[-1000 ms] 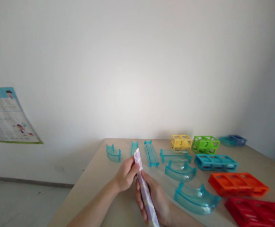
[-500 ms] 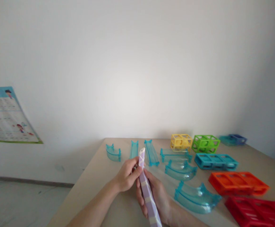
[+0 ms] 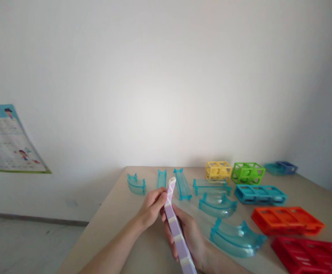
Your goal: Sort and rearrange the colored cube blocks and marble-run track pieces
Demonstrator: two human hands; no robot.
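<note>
Between both hands is a long purple-and-white twist puzzle snake [image 3: 176, 229] made of short segments. Near its far end it has a slight bend, and the tip points up and away. My left hand [image 3: 152, 207] pinches the far section from the left, thumb along its side. Below that, my right hand [image 3: 190, 232] wraps round the middle of the strip from the right, fingers curled underneath. The near end runs out of the bottom of the view.
Clear blue curved track pieces [image 3: 237, 241] and straight ones [image 3: 183, 184] lie about the table [image 3: 108, 213]. To the right stand yellow [image 3: 218, 171], green [image 3: 248, 173], teal [image 3: 260, 195], orange [image 3: 287, 220] and red [image 3: 311, 255] frame blocks. A wall rises behind; a poster [image 3: 8, 139] hangs left.
The puzzle snake's far end has turned, so a bend now shows below its tip. My left thumb has shifted up and left along it. My right hand keeps its hold.
</note>
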